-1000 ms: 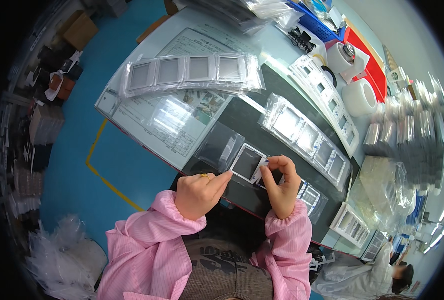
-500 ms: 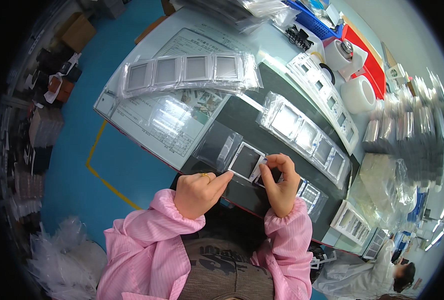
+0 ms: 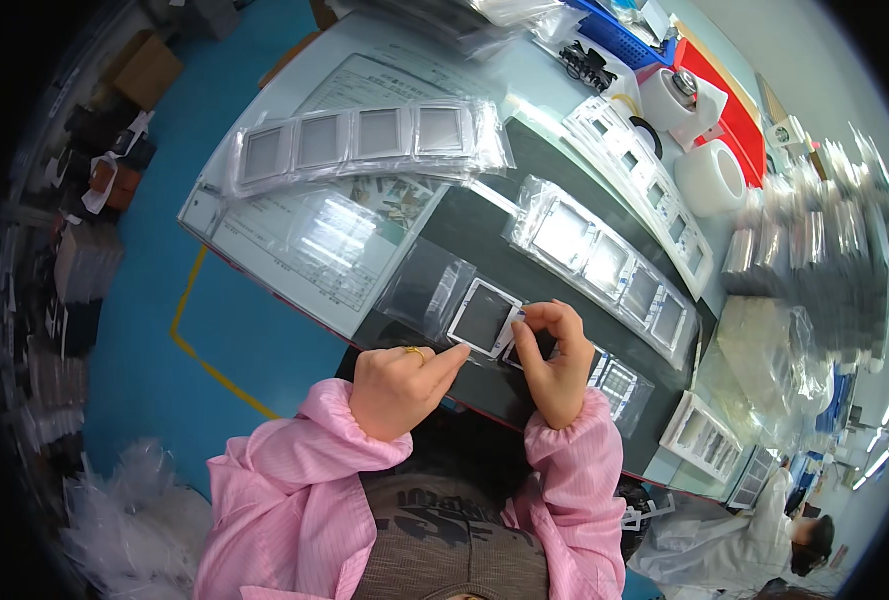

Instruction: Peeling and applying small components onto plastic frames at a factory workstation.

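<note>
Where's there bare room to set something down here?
Dark mat shows bare between the handled white frame and the long right bagged strip, and narrowly between that strip and the white panel. The far right is crowded with packets.

Dark lettering (image 3: 436, 512) marks the brown shirt (image 3: 454, 553), fine print (image 3: 336, 290) the paper sheet (image 3: 274, 240).

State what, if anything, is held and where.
The right hand has thumb and forefinger at the right edge of the white-rimmed panel; gripping cannot be confirmed. The left hand shows nothing held, fingertip near the panel's edge.
</note>
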